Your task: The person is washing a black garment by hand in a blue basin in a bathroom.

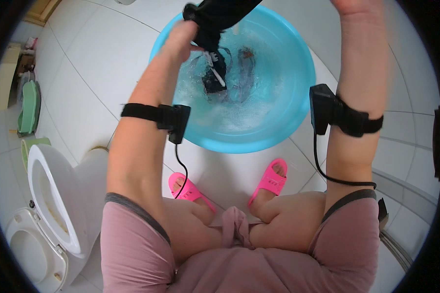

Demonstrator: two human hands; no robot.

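Observation:
My left hand is closed on a black garment over the left side of a light-blue plastic basin. The garment stretches up past the top edge of the view. Its lower end, with white lettering and a white strip, hangs into the water. Beside it in the foamy water lies a greyish, cloth-like thing with a brown patch, blurred by the ripples. My right hand is raised to the upper right beyond the basin's rim. Only its wrist side shows, so its fingers and anything in them are hidden.
A white toilet with its lid raised stands at my left. Beyond it a green basin leans by the wall. My feet, in pink slippers, rest on white floor tiles just before the basin. Black devices with cables are strapped to both forearms.

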